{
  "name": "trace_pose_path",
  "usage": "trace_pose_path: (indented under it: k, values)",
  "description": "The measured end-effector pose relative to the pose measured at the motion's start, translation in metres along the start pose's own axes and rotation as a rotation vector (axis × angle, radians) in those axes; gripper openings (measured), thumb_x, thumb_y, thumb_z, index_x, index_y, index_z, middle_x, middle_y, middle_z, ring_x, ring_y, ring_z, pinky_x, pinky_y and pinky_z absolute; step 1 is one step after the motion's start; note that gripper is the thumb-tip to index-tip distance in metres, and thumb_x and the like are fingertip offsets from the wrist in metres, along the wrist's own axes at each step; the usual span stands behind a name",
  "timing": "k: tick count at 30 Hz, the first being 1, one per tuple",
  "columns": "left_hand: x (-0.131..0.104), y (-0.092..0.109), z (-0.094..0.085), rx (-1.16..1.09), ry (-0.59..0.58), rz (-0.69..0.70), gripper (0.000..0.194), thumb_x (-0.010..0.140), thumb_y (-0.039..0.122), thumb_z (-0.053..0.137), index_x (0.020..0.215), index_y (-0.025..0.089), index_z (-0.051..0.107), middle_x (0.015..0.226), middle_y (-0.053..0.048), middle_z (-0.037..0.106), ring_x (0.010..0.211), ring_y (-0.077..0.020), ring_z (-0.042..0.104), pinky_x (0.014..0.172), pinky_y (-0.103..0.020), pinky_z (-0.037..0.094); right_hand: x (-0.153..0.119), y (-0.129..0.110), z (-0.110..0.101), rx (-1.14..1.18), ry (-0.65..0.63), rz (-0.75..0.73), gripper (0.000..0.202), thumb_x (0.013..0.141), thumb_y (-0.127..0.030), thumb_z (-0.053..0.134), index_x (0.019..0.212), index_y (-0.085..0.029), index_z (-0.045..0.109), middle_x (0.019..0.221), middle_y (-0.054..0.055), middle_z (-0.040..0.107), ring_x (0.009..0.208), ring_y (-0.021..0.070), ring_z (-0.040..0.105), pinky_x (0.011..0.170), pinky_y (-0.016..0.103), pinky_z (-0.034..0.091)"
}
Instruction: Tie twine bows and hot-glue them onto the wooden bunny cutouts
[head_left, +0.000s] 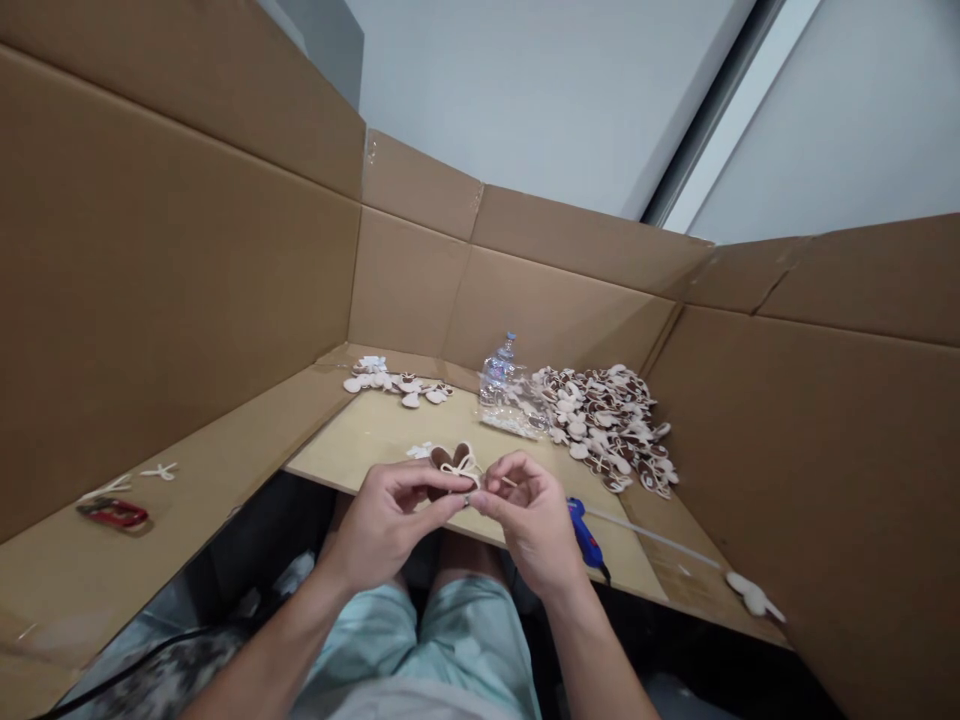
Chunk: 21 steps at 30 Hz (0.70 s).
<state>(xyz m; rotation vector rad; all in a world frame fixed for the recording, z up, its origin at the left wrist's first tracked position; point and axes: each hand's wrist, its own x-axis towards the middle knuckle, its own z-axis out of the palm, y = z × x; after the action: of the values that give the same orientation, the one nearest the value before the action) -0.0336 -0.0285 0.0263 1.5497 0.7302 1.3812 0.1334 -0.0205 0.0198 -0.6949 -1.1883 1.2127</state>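
Observation:
Between my two hands, above the front edge of the board, is a small brown-and-white felt bunny piece (442, 459) with rounded ears and a cream bow. My left hand (390, 517) pinches its lower left side between thumb and fingers. From the right, my right hand (532, 515) is closed at the piece's lower edge, thumb and fingertips pressed together near my left thumb. What the right fingertips hold is too small to make out. Beside my right wrist lies a blue glue gun (585, 533). Small white pieces (420, 451) lie just behind the bunny piece.
A large heap of similar bunny pieces (615, 415) fills the back right, next to a clear plastic bag (514, 415) and a water bottle (501, 362). More pieces (411, 386) lie back left. A red-handled tool (112, 512) is far left. Cardboard walls (570, 285) enclose the table.

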Motion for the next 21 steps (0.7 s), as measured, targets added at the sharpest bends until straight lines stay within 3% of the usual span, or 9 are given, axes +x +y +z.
trace_pose_path:
  k: [3, 7, 9, 13, 16, 21]
  values:
    - [0.0, 0.001, 0.0, -0.059, -0.047, -0.032, 0.012, 0.075, 0.019, 0.073, 0.086, 0.02, 0.079, 0.083, -0.006, 0.077, 0.078, -0.0172, 0.069, 0.074, -0.026, 0.054, 0.003, 0.002, -0.001, 0.084, -0.078, 0.133, 0.039, 0.052, -0.02, 0.088, 0.072, -0.02, 0.056, 0.064, -0.008, 0.054, 0.056, 0.0068, 0.052, 0.057, 0.018, 0.047]
    - [0.002, 0.0, -0.002, -0.146, -0.114, -0.103, 0.011, 0.073, 0.021, 0.074, 0.084, 0.018, 0.078, 0.085, -0.007, 0.078, 0.08, -0.0192, 0.07, 0.079, -0.03, 0.055, 0.008, 0.007, -0.01, 0.162, -0.187, 0.264, 0.05, 0.048, -0.036, 0.09, 0.081, -0.022, 0.056, 0.074, -0.004, 0.059, 0.059, 0.0098, 0.055, 0.059, 0.023, 0.05]
    - [0.004, -0.003, -0.003, -0.151, -0.139, -0.135, 0.011, 0.073, 0.022, 0.074, 0.083, 0.017, 0.078, 0.086, -0.008, 0.078, 0.081, -0.0198, 0.071, 0.079, -0.031, 0.055, 0.01, 0.008, -0.017, 0.158, -0.22, 0.242, 0.053, 0.053, -0.044, 0.088, 0.092, -0.024, 0.058, 0.079, -0.002, 0.062, 0.061, 0.0114, 0.058, 0.06, 0.025, 0.051]
    - [0.007, -0.01, -0.004, -0.156, -0.236, -0.174, 0.012, 0.073, 0.024, 0.075, 0.081, 0.016, 0.077, 0.087, -0.009, 0.077, 0.084, -0.02, 0.07, 0.08, -0.031, 0.053, 0.01, 0.005, -0.028, -0.011, -0.263, 0.075, 0.041, 0.077, -0.044, 0.072, 0.113, -0.026, 0.06, 0.081, -0.001, 0.064, 0.066, 0.0117, 0.061, 0.063, 0.024, 0.05]
    - [0.007, -0.018, 0.0, -0.16, -0.29, -0.209, 0.01, 0.064, 0.019, 0.081, 0.071, 0.016, 0.074, 0.082, -0.008, 0.077, 0.081, -0.0198, 0.069, 0.077, -0.03, 0.052, 0.004, 0.001, -0.032, -0.241, -0.332, 0.021, 0.025, 0.085, -0.038, 0.064, 0.105, -0.023, 0.068, 0.079, 0.0, 0.066, 0.067, 0.0115, 0.06, 0.065, 0.024, 0.05]
    - [0.004, -0.035, 0.011, -0.114, -0.303, -0.261, 0.012, 0.058, 0.018, 0.084, 0.06, 0.016, 0.072, 0.067, -0.005, 0.074, 0.066, -0.0175, 0.068, 0.064, -0.026, 0.049, -0.015, 0.001, -0.042, -0.388, -0.332, 0.103, 0.019, 0.083, -0.035, 0.068, 0.095, -0.021, 0.07, 0.073, 0.0, 0.066, 0.064, 0.0125, 0.061, 0.061, 0.024, 0.05]
